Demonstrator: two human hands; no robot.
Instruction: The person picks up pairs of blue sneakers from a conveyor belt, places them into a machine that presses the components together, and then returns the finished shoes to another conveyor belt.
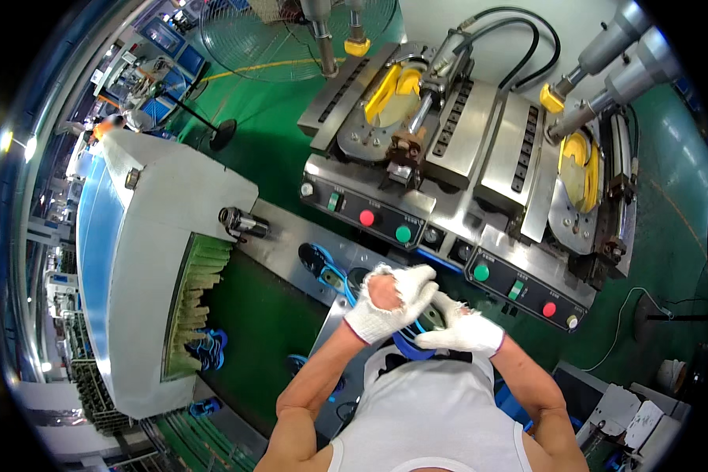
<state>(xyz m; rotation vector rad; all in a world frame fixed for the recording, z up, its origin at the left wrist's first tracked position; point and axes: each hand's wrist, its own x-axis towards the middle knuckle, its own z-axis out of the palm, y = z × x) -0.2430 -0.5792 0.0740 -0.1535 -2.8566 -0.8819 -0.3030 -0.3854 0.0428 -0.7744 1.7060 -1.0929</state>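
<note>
Over on the left, a big pale machine cover (189, 189) has an opening hung with greenish strips (182, 330). A dark and blue shoe (210, 348) sits by the strips, and a second shoe (204, 407) lies lower down. Next comes a black flask (244, 223), lying on its side on a metal ledge (283, 252). To the right of it, on the same ledge, is a third shoe (313, 258), dark with a bright blue edge. Then comes the left hand (393, 299), in a white knit glove with a hole that shows skin. Its fingers are bent and pressed together, pointing right, and I cannot tell if they grip anything. Just below it is the held shoe (411, 346), with a blue rim, between the two hands and in front of the person's white top (429, 417). The right hand (466, 329), gloved too, has its thumb and fingers around the side of that shoe, pinching it. Above both hands stands a shiny metal machine (460, 134) with yellow pads (381, 94), and on its front are red and green round buttons (481, 272). Far right, a thin white cable (623, 315) curls over the green floor (661, 252).
</note>
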